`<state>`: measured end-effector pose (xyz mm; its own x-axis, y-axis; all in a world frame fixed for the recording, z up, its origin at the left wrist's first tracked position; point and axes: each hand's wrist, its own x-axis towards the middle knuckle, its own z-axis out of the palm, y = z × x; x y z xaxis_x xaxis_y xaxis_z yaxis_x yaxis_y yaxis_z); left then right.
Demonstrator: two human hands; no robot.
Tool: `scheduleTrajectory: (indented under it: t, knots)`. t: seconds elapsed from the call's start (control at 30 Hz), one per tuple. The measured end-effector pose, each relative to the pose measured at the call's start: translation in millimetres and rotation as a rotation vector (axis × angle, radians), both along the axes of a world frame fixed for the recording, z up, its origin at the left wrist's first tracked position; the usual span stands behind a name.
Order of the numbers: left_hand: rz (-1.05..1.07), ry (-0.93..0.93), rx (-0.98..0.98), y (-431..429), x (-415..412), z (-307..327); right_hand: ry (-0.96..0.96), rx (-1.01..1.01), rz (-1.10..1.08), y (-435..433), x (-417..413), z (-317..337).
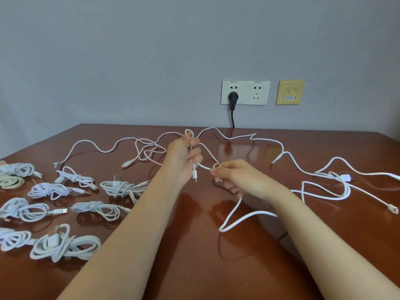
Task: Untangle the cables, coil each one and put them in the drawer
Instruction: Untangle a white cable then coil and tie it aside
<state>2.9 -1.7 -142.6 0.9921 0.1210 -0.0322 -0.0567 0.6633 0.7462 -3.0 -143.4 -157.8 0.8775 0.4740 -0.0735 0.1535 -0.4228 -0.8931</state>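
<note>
My left hand (184, 156) is closed on a white cable (229, 219), held above the middle of the brown table (194, 256); a small loop pokes out above the fist and the cable's plug (195, 174) hangs below it. My right hand (233, 176) pinches the same cable just to the right, and a long bend trails down onto the table. Loose white cables (268, 140) snake along the far edge and tangle at the right (337, 182). Several coiled white cables (65, 243) lie in rows at the left. No drawer is in view.
On the grey wall behind the table are two white sockets (245, 93), one with a black plug (233, 98) and cord dropping behind the table, and a yellow data plate (290, 92). A loose cable loop (149, 151) lies left of my left hand.
</note>
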Motion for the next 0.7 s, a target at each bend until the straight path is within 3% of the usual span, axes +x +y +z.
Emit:
scheduleTrajectory:
  t: [0.17, 0.4, 0.6, 0.7]
  knots:
    - [0.052, 0.011, -0.016, 7, -1, 4, -0.012, 0.028, -0.014, -12, -1, 10]
    - [-0.047, 0.092, 0.591, -9, 0, -1, -0.405, 0.192, -0.094, -4, 4, 4]
    - [-0.062, 0.155, 0.808, -22, 0, -7, -0.461, 0.206, -0.072, 0, 0, 1]
    - [-0.156, 0.162, 0.749, -24, -2, -11, -0.463, 0.164, -0.074, -1, -2, 1]
